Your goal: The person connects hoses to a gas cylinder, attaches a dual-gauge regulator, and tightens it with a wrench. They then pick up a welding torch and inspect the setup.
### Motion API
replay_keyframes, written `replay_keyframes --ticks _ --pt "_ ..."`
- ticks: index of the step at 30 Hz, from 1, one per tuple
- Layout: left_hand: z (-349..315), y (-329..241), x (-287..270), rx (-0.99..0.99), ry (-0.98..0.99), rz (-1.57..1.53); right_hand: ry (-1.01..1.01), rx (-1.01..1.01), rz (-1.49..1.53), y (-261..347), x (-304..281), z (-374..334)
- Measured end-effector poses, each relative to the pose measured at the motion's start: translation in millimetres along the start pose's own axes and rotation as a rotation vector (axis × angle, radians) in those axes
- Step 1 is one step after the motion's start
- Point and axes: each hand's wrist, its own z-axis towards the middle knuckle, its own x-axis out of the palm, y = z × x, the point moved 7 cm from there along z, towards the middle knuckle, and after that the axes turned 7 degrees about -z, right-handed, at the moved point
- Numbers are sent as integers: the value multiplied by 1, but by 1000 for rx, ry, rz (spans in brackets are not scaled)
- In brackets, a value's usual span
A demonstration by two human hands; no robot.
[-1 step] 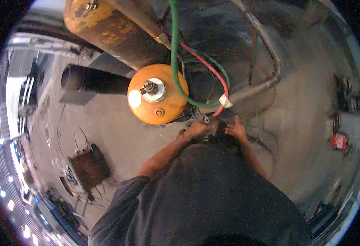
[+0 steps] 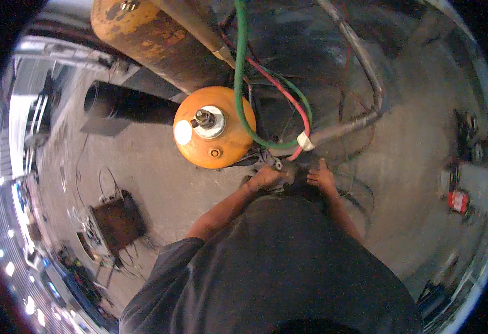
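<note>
Both my hands are low, in front of my dark shirt, just right of an orange gas cylinder (image 2: pixel 194 147) with a brass valve on top. My left hand (image 2: pixel 267 178) is closed beside a small grey metal piece with a hole (image 2: pixel 279 165); what its fingers hold is hidden. My right hand (image 2: pixel 322 178) has its thumb raised and its fingers stretched toward a dark object between the hands, too dark to name. Just beyond them, a red hose (image 2: pixel 289 96) and a green hose (image 2: pixel 238 78) meet at a white tape wrap (image 2: pixel 306 141) by a bent metal tube (image 2: pixel 358 118).
A larger rusty orange cylinder (image 2: pixel 155 47) leans behind the orange one. To the left lie a dark pipe (image 2: pixel 127 103) and a brown box-shaped unit (image 2: pixel 119 222) with cables. Thin cables (image 2: pixel 361 197) curl on the floor to the right; a red object (image 2: pixel 458 201) lies farther right.
The whole view has shifted slightly. My hands stay in nearly the same place beside the cylinder and hoses.
</note>
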Motion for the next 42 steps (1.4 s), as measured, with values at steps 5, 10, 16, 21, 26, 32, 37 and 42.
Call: replay_keyframes --ticks 5,10,16,21,26,32,37,42 --pt "-5 -7 5 209 -178 297 288 -690 -1513 77 -32 10" --pt "-20 -1 16 -51 -420 313 633 -187 -1478 85 -15 6" --pt "-104 -22 21 41 -726 -53 1070 -492 -1925 84 77 -79" --pt "-173 -24 25 -64 -944 -386 1345 -391 -1986 101 160 -176" --pt "-238 -67 10 58 -1072 -563 1289 -658 -1811 59 211 -199" --pt "-296 -143 -4 171 -1084 -289 1670 -769 -1742 -18 251 -202" --pt "-354 -173 -30 516 -1353 -68 1592 -596 -1429 7 308 -236" --pt "-397 -24 5 409 -1027 -1184 1538 -449 -1098 33 375 -284"
